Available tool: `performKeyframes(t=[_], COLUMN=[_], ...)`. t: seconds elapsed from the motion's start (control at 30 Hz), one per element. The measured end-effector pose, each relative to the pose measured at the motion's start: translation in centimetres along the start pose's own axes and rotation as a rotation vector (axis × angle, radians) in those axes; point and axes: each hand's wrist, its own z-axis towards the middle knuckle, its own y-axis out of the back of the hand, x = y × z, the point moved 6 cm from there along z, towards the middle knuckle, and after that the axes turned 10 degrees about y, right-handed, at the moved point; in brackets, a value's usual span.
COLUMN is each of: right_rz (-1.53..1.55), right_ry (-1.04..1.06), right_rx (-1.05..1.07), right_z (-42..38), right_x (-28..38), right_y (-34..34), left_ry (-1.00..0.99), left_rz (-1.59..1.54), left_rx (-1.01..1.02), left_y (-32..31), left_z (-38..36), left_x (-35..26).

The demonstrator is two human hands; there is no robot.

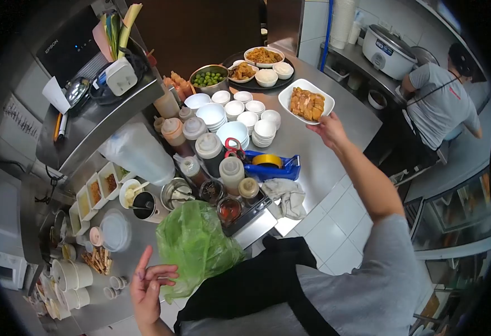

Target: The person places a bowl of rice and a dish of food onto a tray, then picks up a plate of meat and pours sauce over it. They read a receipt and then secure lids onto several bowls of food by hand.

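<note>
A white bowl point(284, 101) with browned, sliced food point(307, 105) is held at its near rim by my right hand point(330, 131), over the steel counter at the right. My left hand point(152, 279) is at the lower left, its fingers apart and nothing in it, beside a green plastic bag point(192, 243). Left of the bowl stand stacked small white bowls point(247, 119). Behind them, a round black tray point(286, 79) bears two dishes of food and two small bowls of white food.
Sauce bottles point(231, 171), a blue tape dispenser point(287, 168) and red scissors point(234, 147) crowd the counter's middle. A pot of green fruit point(210, 78) stands behind. At the right, another person point(441, 101) faces a side counter with a rice cooker point(388, 53).
</note>
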Motion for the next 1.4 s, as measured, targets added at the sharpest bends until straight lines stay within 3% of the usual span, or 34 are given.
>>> performKeyframes(t=[0.27,0.4,0.53,0.63,0.73,0.8,0.87,0.93,1.0,1.07,1.17,1.27,1.3,1.37,1.4], right_rz=[-0.035,-0.037,-0.025,-0.445,-1.062,-0.757,-0.757,-0.693,-1.065,-1.240,-1.228,-0.883,-0.844,-0.723,-0.874], right_ry=[-0.028,-0.132,-0.061,-0.282,0.507,0.474,0.270,-0.009,0.222,0.379,0.437,0.688,0.727,0.518,0.549], right_rx=[-0.263,-0.208,-0.203,-0.342,-0.231,0.169,0.352,0.353,0.556,0.618,0.524,0.392,0.262,0.149,0.139], right_z=[14.2,18.2,21.0,18.8,20.4,23.6,24.4,22.9,25.7,25.2,23.8,25.2,26.6,27.1,26.0], right_x=[-11.8,-14.2,-16.4,-13.3,-12.4,-15.7,-17.4,-17.5,-20.4,-19.5,-16.9,-16.3,-16.7,-15.5,-14.0], right_y=[4.9,5.8,6.8,6.7,4.2,-1.4,-8.4,-13.4,-16.0,-17.5,-17.9,-16.1,-14.4,-11.3,-10.5], left_ry=[0.040,0.105,0.089,0.076,0.088,0.082,0.084,0.089,0.094,0.105,0.090,0.100,0.099,0.101,0.105], left_rz=[0.062,0.082,0.089,0.087,0.111,0.117,0.107,0.096,0.095,0.109,0.086,0.026,0.033,0.045,0.041], left_rx=[-0.402,-0.556,-0.601,-0.637,-0.684,-0.697,-0.720,-0.740,-0.771,-0.802,-0.795,-0.758,-0.760,-0.767,-0.767], left_y=[-2.5,-5.9,-8.3,-9.5,-10.2,-10.8,-11.5,-12.0,-12.3,-12.5,-12.1,-12.1,-12.1,-12.1,-11.9], left_z=[-1.6,-1.7,-1.5,-1.7,-1.7,-1.4,-1.1,-1.2,-1.2,-1.2,-0.6,0.4,0.6,0.7,0.6], left_x=[0.3,-0.3,-1.0,-1.9,-2.2,-2.2,-2.5,-2.6,-2.6,-2.9,-2.7,-2.9,-3.1,-3.5,-3.5])
